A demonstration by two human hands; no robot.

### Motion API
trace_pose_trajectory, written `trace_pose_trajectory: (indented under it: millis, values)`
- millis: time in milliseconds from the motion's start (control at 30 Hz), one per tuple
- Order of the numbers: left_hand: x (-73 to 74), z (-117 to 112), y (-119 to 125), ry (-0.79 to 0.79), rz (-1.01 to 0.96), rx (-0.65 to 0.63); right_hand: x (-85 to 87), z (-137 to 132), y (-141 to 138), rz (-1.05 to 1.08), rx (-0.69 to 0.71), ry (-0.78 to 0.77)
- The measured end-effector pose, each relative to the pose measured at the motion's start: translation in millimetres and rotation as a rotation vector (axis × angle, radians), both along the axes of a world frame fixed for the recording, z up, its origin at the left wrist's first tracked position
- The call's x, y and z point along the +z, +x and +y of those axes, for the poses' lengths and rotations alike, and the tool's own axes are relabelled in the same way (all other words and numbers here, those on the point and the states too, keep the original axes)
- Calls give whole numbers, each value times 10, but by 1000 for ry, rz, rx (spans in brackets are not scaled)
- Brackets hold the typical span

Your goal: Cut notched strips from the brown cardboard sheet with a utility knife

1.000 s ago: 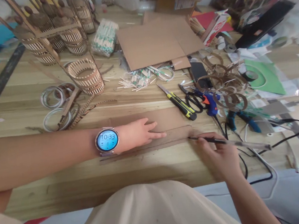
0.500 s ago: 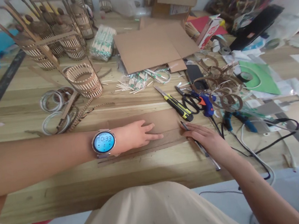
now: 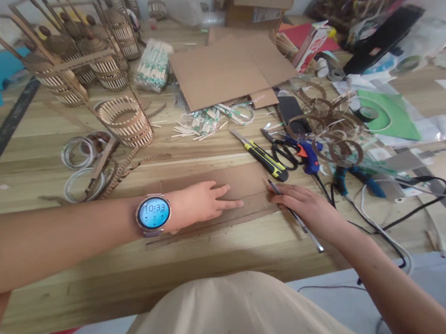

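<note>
A flat strip of brown cardboard [image 3: 249, 179] lies on the wooden table, with a line running along its length. My left hand [image 3: 201, 202], a watch [image 3: 154, 214] on its wrist, rests on the strip with the fingers spread. At the strip's right end my right hand [image 3: 307, 205] is closed around a pen [image 3: 301, 222], whose tip points away from me toward the cardboard. Just beyond the strip lies a yellow and black utility knife [image 3: 262, 158]. Scissors [image 3: 284, 154] and a blue glue gun [image 3: 309, 155] sit right of the knife.
Slatted stick baskets [image 3: 125, 122] stand at the back left, near rolls of tape [image 3: 78, 152]. Large cardboard sheets [image 3: 227, 71] lie at the back, with bundled sticks [image 3: 154, 64] beside them. Cardboard rings [image 3: 343, 152], pliers [image 3: 365, 182] and cables [image 3: 411, 211] crowd the right side.
My right hand and the pen have shifted very slightly to the left. My left hand stays in place on the cardboard strip.
</note>
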State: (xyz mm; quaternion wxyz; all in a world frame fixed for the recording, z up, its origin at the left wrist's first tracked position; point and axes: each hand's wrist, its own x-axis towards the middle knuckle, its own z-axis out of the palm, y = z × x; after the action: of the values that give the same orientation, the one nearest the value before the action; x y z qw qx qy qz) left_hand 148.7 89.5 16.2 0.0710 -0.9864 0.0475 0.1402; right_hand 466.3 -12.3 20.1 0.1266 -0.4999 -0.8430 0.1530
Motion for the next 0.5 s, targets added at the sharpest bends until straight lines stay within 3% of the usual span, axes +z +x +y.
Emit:
trace_pose_trajectory:
  millis: [100, 200, 367, 500]
  values:
    - [43, -9, -8, -21, -27, 6, 4, -3, 9, 26, -14, 22]
    - [73, -10, -6, -34, -10, 10, 53, -72, -83, 109, -114, 85]
    - [87, -7, 22, -32, 82, 32, 150, -289, -590, 369, -268, 82]
    - [81, -19, 27, -40, 109, 54, 78, -347, -960, 492, -320, 63]
